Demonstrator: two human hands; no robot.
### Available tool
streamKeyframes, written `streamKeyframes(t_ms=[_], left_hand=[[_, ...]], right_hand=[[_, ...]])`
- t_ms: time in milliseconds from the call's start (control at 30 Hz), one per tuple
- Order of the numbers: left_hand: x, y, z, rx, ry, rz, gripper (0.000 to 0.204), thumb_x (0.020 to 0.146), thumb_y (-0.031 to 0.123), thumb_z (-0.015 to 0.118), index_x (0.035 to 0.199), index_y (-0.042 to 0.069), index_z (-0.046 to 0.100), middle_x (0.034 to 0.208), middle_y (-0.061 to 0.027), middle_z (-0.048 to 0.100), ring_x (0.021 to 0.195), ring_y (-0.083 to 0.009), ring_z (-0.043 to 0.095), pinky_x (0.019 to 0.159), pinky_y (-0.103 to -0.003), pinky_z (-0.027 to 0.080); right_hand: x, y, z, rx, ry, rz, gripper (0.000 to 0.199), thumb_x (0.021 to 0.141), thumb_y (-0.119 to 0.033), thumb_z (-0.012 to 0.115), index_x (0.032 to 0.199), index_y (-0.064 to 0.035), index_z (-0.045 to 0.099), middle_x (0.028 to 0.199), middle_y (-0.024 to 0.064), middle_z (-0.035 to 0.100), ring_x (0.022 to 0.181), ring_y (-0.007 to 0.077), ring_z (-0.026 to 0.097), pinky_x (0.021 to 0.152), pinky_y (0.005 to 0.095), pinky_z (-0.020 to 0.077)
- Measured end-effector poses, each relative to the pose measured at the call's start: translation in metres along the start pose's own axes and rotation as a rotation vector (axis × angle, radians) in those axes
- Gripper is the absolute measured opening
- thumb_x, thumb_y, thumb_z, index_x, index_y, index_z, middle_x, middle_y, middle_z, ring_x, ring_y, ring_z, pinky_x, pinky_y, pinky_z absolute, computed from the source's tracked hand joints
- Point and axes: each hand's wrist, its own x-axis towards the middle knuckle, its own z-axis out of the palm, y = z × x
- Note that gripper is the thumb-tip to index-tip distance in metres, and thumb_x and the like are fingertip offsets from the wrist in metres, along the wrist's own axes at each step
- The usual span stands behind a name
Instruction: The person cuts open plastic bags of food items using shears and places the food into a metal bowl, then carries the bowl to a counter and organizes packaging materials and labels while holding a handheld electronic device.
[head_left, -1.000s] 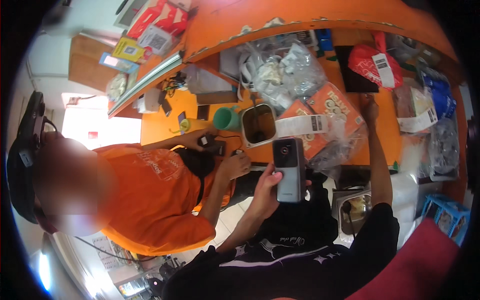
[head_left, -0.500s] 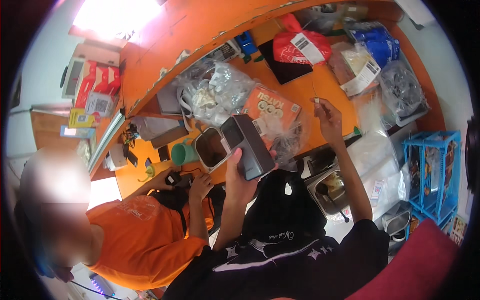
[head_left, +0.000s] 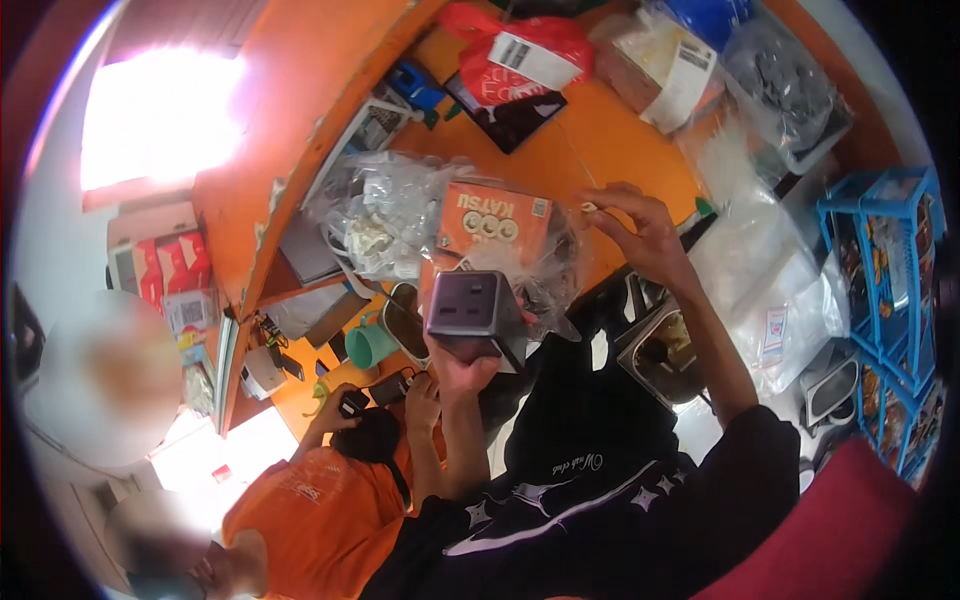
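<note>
My left hand (head_left: 465,372) is wrapped round the lower part of a dark grey boxy power bank (head_left: 470,305). The end with several port slots faces up toward me. To the right, over the orange counter, my right hand (head_left: 640,235) pinches a small pale cable plug (head_left: 588,207) between thumb and fingertip. Plug and power bank are apart. Behind the power bank lies an orange printed food box (head_left: 492,218), partly under clear plastic.
A co-worker in an orange shirt (head_left: 320,490) handles a small black device (head_left: 353,403) at lower left. Nearby are a green mug (head_left: 370,345) and a metal container (head_left: 405,322). A red bag (head_left: 530,55) sits far off; blue racks (head_left: 880,290) stand right.
My view has swung. The power bank has turned from showing its long side to showing its port end. My right hand, still pinching the plug, has come closer to it.
</note>
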Motion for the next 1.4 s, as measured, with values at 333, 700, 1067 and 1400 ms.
streamKeyframes(t_ms=[333, 700, 1067, 1400], left_hand=[[0.046, -0.028, -0.007, 0.354, -0.142, -0.022, 0.077, 0.059, 0.024, 0.086, 0.116, -0.005, 0.043, 0.102, -0.0194, 0.061, 0.088, -0.0274, 0.065, 0.079, -0.039, 0.053], [0.102, -0.009, 0.001, 1.255, -0.278, 0.086, 0.069, 0.046, 0.014, 0.08, 0.111, 0.001, 0.061, 0.093, -0.0096, 0.068, 0.082, -0.0147, 0.065, 0.07, -0.026, 0.051], [0.114, 0.002, 0.005, 1.443, -0.38, 0.05, 0.072, 0.047, 0.015, 0.081, 0.115, 0.0, 0.06, 0.093, -0.0115, 0.068, 0.084, -0.0185, 0.067, 0.071, -0.029, 0.054], [0.116, 0.006, 0.016, 1.498, -0.415, -0.045, 0.068, 0.049, 0.015, 0.081, 0.112, 0.001, 0.061, 0.09, -0.0111, 0.068, 0.083, -0.0173, 0.067, 0.071, -0.028, 0.054]], right_hand=[[0.013, 0.026, -0.018, 0.358, -0.038, 0.111, 0.019, 0.083, -0.014, 0.069, 0.1, -0.0051, 0.066, 0.089, 0.0044, 0.069, 0.087, 0.0115, 0.063, 0.079, 0.0268, 0.0478], [0.028, 0.049, -0.028, 0.256, -0.025, -0.012, 0.02, 0.081, -0.022, 0.071, 0.093, -0.0065, 0.072, 0.085, 0.0056, 0.071, 0.064, 0.0118, 0.063, 0.064, 0.0253, 0.0459], [0.032, 0.054, -0.023, 0.077, -0.027, -0.124, 0.012, 0.075, -0.02, 0.074, 0.087, -0.0175, 0.072, 0.082, -0.0046, 0.066, 0.079, 0.0108, 0.054, 0.088, 0.0345, 0.0296], [0.032, 0.058, -0.015, -0.091, -0.04, -0.23, 0.01, 0.075, -0.02, 0.072, 0.084, -0.0161, 0.07, 0.085, -0.003, 0.067, 0.088, 0.0134, 0.057, 0.09, 0.0389, 0.0287]])
